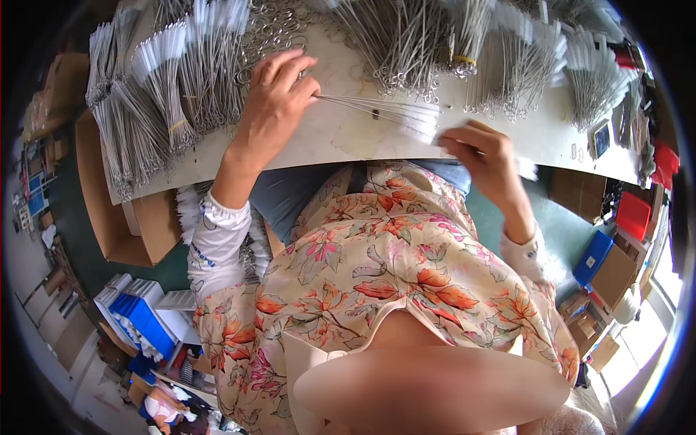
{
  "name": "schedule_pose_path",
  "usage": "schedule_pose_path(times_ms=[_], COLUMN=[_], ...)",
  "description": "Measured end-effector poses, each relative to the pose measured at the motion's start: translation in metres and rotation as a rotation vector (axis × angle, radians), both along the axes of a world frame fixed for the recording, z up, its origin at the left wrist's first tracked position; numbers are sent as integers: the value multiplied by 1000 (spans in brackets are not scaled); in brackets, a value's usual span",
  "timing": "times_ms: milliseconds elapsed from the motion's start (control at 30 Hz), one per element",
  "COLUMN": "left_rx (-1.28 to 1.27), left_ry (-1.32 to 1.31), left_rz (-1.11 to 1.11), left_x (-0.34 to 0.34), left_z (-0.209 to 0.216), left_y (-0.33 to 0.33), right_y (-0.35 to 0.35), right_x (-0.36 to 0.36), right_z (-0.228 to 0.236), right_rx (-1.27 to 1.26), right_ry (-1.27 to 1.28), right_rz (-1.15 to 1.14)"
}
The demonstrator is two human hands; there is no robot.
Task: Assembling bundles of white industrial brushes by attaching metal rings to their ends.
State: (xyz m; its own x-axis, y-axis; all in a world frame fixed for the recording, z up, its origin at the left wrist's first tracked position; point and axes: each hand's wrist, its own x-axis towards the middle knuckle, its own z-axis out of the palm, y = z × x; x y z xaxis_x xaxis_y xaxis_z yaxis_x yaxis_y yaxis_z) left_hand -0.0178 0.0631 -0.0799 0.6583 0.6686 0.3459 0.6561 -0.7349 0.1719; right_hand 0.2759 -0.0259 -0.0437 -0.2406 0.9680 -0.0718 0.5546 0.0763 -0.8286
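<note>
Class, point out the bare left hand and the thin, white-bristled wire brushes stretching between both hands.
Bare left hand (276,103): head view, back of the hand.
Thin, white-bristled wire brushes (420,122): head view, white bristles.

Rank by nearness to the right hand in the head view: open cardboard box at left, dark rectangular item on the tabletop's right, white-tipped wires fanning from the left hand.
1. White-tipped wires: just left of the right hand.
2. Dark rectangular item: right side, on the tabletop.
3. Open cardboard box: far left, past the tabletop's edge.
</note>
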Motion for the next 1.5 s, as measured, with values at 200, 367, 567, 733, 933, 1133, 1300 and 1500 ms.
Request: schedule_pose_path(times_ms=[200,367,567,733,933,1133,1300,1500], left_rx=[-285,-998,-955,-867,-670,-321,-230,-282], left_ry=[-346,-807,-870,-887,-1003,-978,-913,-953], left_rz=[-2,32,-114,-125,67,19,53,-75], left_x=[8,-10,-23,-18,7,19,16,7], left_z=[51,76,76,75,78,82,80,80], left_y=[-30,-40,-35,-34,-44,-42,-34,-26], right_y=[25,25,28,29,41,60,61,74], right_x=[-97,-97,-94,-95,-84,-93,-101,-96], right_z=[8,7,12,7,20,56,58,53], right_rx=[402,329,294,356,-174,-313,-307,-468], right_ry=[-14,112,148,192,617,784,721,781], right_rz=[180,260,333,283,330,121,73,247])
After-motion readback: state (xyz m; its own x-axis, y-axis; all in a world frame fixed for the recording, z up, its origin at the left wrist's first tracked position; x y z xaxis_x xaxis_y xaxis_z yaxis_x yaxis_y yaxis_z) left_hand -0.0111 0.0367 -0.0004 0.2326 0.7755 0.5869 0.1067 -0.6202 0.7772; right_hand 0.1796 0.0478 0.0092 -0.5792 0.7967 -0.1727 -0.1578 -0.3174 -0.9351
